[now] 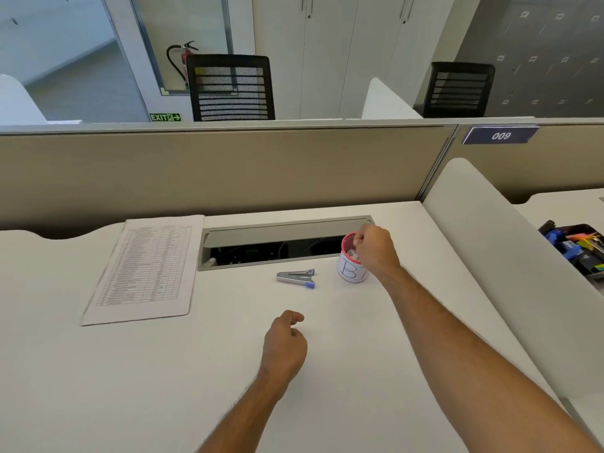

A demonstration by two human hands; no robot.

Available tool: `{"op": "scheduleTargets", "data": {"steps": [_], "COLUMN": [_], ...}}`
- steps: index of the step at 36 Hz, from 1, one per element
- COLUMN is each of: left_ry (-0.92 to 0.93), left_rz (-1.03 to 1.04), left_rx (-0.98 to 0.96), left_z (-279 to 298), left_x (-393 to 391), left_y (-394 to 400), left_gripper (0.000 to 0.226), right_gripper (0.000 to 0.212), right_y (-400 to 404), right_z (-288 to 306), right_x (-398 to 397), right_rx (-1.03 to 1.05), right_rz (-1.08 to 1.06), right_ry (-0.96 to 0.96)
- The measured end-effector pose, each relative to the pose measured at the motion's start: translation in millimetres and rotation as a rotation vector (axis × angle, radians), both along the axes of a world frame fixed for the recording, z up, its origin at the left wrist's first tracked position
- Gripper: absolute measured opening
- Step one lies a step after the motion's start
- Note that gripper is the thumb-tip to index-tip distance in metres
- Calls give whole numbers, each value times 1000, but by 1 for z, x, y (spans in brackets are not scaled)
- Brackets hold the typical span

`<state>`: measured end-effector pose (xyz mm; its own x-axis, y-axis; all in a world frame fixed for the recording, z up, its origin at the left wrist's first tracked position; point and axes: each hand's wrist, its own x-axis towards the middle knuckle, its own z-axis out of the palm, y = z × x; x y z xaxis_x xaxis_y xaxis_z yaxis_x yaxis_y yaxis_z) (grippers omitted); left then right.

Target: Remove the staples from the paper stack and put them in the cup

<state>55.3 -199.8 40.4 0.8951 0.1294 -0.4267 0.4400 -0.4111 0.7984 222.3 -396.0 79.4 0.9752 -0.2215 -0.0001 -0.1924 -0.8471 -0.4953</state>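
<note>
1. Fingertips of my right hand (376,250) bunch together over the mouth of the red-rimmed cup (351,269); whether a staple sits between them is too small to tell.
2. My left hand (286,343) rests on the desk (163,371) nearer me, fingers loosely curled and holding nothing.
3. The staple remover (296,278) lies just left of the cup, its long axis running left to right, blue tips toward the cup. It sits between my two hands, ahead of the left one.
4. The paper stack (143,269) lies flat well to the left, long axis running away from me, so my left hand looks the nearer one for the next reach.
5. Behind the white desk, an open cable tray (277,241) lies in front of a beige partition (228,168). Mesh-backed office chairs (232,88) and a fire extinguisher (183,62) stand beyond it.
</note>
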Motion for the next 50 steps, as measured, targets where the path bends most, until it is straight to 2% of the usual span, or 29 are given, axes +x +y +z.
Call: {"op": "scheduleTargets", "data": {"steps": [3,6,14,24,29,32,37,40,45,50], "left_ry": [-3,-4,14,-12,-24,-43,-78,-90,-120,-172], "left_rz": [11,15,13,11,34,49,53,56,27,14], "left_rx": [14,21,4,-3,-26,-24,-15,-3,25,100], "left_z": [-7,-14,-22,-1,14,23,32,34,41,57], "left_x": [6,9,7,-4,-10,-18,-32,-42,-58,-61], "left_y": [4,6,6,4,5,7,9,9,13,30], "left_gripper": [47,46,41,38,39,39,39,39,39,38], "right_gripper": [27,37,36,23,17,18,11,9,19,18], "right_y": [3,4,6,7,16,22,34,43,49,54], "right_z": [-4,-9,-15,9,9,8,9,9,10,19], "right_x": [12,19,19,-2,-27,-45,-70,-88,-119,-143], "right_rx": [-98,-111,-87,-56,78,85,94,31,45,83], "right_rz": [10,2,-27,-41,44,81,56,45,83,197], "right_ry": [114,165,155,58,8,-21,10,15,39,90]}}
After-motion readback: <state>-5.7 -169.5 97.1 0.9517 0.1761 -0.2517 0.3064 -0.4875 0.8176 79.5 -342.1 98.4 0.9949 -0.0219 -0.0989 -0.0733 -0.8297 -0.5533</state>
